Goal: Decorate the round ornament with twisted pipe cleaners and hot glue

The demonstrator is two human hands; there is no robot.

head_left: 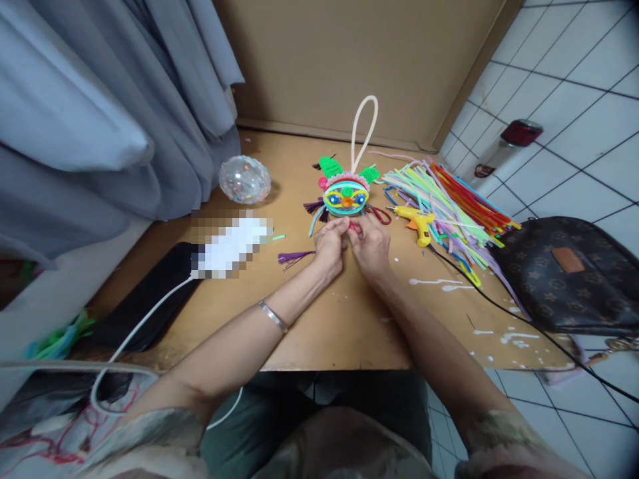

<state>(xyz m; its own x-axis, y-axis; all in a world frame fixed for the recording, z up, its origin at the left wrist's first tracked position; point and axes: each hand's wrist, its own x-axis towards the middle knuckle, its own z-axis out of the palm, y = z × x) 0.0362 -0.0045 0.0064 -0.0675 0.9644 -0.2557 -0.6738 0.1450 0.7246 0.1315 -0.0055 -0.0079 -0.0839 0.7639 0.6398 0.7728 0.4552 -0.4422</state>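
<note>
My left hand [330,245] and my right hand [370,247] meet over the middle of the table, fingers pinched around a small pink-red piece [352,227]. Its exact kind is too small to tell. Just beyond my fingertips sits a colourful animal-face ornament [346,193] with green ears, blue eyes, an orange nose and dark tassels at its side. A white loop [355,143] rises from its top. Beside my left wrist lies a purple tassel [295,257]. To the right of my right hand, a yellow hot glue gun [422,226] rests against pipe cleaners.
Many coloured pipe cleaners [449,199] are heaped at the right, near a brown patterned bag [574,279]. A clear ball [245,179] stands at the back left. A blurred white object [229,247] with a cable overlaps a black flat item [150,306]. White glue drips [434,282] mark the table.
</note>
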